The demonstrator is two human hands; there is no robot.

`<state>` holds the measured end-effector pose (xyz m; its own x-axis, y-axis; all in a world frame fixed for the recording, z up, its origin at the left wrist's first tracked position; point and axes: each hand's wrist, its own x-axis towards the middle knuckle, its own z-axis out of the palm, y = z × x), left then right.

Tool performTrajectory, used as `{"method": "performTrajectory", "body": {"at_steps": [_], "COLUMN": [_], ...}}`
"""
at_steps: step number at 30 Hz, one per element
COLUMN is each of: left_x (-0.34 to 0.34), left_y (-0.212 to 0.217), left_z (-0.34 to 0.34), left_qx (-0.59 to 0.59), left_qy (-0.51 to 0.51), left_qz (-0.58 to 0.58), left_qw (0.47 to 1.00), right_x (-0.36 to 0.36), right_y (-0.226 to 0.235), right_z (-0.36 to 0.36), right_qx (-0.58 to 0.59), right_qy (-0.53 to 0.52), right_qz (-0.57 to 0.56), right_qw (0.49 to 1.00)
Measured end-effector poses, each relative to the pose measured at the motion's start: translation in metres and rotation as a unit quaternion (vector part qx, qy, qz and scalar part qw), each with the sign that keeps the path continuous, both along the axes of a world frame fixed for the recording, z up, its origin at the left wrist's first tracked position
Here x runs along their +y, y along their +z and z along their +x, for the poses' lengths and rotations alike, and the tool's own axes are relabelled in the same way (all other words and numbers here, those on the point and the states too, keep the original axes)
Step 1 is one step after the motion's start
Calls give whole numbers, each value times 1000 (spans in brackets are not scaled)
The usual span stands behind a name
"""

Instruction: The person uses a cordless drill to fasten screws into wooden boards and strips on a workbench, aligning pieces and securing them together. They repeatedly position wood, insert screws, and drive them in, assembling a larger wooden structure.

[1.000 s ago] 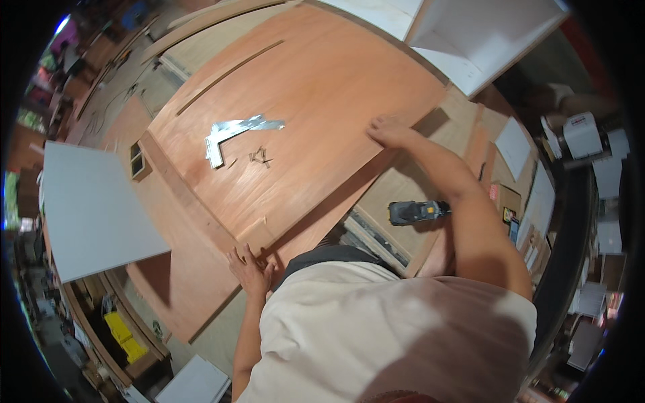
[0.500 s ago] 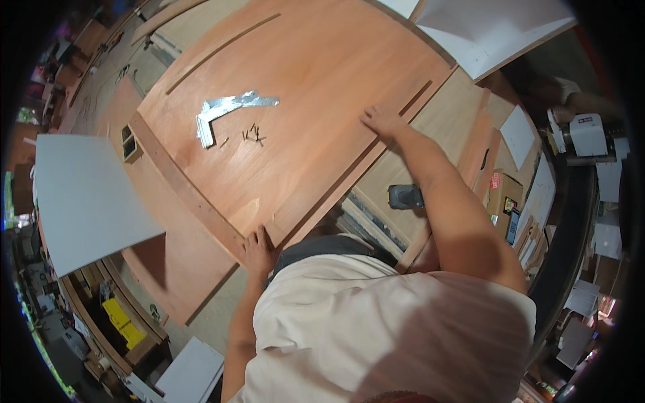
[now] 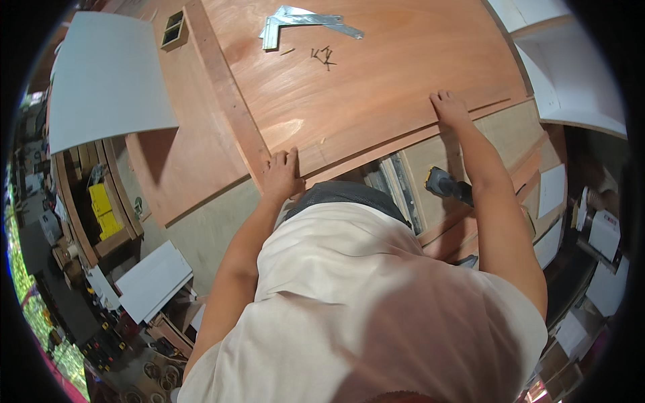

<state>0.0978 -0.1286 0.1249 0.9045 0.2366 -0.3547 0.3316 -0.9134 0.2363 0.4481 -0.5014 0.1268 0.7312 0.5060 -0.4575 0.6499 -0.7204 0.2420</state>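
Note:
A large reddish plywood panel (image 3: 390, 74) lies in front of me. A long wooden strip (image 3: 225, 87) runs along its left side, and another wooden strip (image 3: 376, 149) follows its near edge. My left hand (image 3: 282, 176) is bent over the near left corner, where the two strips come close together. Farther right, my right hand (image 3: 449, 109) curls its fingers over the near strip. A silver-taped square (image 3: 272, 32) and several screws (image 3: 325, 56) lie on the panel, beyond both hands.
A black and yellow cordless power tool (image 3: 443, 185) lies beside my right forearm. White boards stand at left (image 3: 111, 80) and far right (image 3: 571, 74). A small two-compartment wooden box (image 3: 173, 31) sits at the far left. A yellow object (image 3: 104, 211) rests in a wooden tray.
My view has swung, so the panel, square and screws appear higher and farther right. Both hands stay at about the same places along the panel's near edge.

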Motion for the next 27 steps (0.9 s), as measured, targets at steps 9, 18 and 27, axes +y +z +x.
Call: {"method": "performTrajectory", "body": {"at_steps": [9,18,27], "left_x": [16,25,12], "left_y": [-23,-21,-30], "left_z": [-27,-36,-27], "left_qx": [14,-75,-70], "left_qy": [28,135,-2], "left_qz": [-27,-130,22], "left_qw": [999,979,997], "right_x": [-15,-12,-5], "right_y": [-14,-26,1], "right_z": [13,0,-9], "right_qx": [-29,-18,3], "right_qy": [10,43,-30], "right_qz": [-17,28,38], "right_qw": [999,999,999]}}
